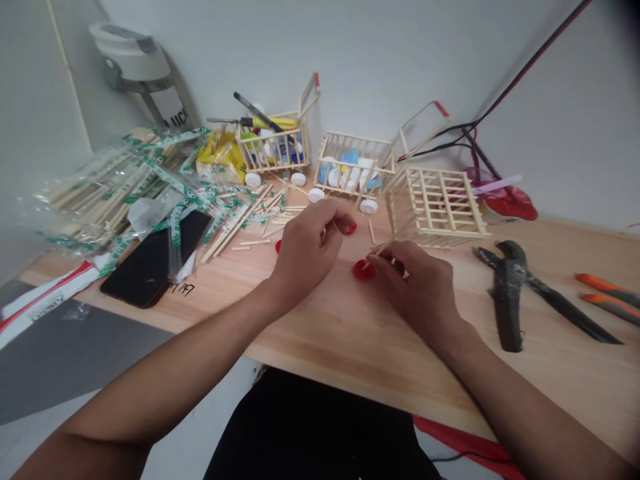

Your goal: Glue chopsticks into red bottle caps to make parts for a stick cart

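Pinching a wooden stick [400, 231], right fingers [390, 257] close over red cap [363, 270]; left fingers [334, 213] curl.

the left hand [305, 253] conceals whatever its fingers pinch, and a round red plastic cap [351, 229] lies partly hidden behind them. the right hand [413, 287] covers one end of a thin pale wooden stick [381, 251]. two orange-handled tools [607, 293] are cut off by the right edge.
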Demonstrator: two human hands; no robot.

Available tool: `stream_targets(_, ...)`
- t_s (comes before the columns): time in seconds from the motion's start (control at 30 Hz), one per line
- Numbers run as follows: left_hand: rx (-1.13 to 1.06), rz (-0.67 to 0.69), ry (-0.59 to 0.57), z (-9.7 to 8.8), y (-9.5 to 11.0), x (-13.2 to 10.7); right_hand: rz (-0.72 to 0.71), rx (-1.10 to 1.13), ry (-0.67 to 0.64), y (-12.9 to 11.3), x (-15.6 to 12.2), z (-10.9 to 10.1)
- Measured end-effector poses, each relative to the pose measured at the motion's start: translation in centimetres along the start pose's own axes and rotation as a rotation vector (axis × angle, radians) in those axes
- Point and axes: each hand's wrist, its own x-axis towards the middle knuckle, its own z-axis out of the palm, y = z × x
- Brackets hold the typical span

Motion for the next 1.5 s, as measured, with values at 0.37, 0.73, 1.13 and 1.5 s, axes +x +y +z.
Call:
stream_targets(0.37,-0.051,-0.037,0.094,-0.49,-0.05,0.07,0.007,0.021,-0.017,0.06,-0.09,0.02)
stream_targets(0.73,-0.026,-0.034,0.068,-0.59,-0.16,-0.01,0.011,0.05,-0.037,0.2,-0.19,0.0)
stream_targets(1.13,-0.102,-0.13,0.152,-0.69,0.47,0.11,0.009,0.069,-0.042,0.07,-0.18,-0.07)
stream_targets(1.5,-0.033,-0.104,0.131,-0.78,0.47,0.05,0.006,0.05,-0.035,0.18,-0.23,0.03)
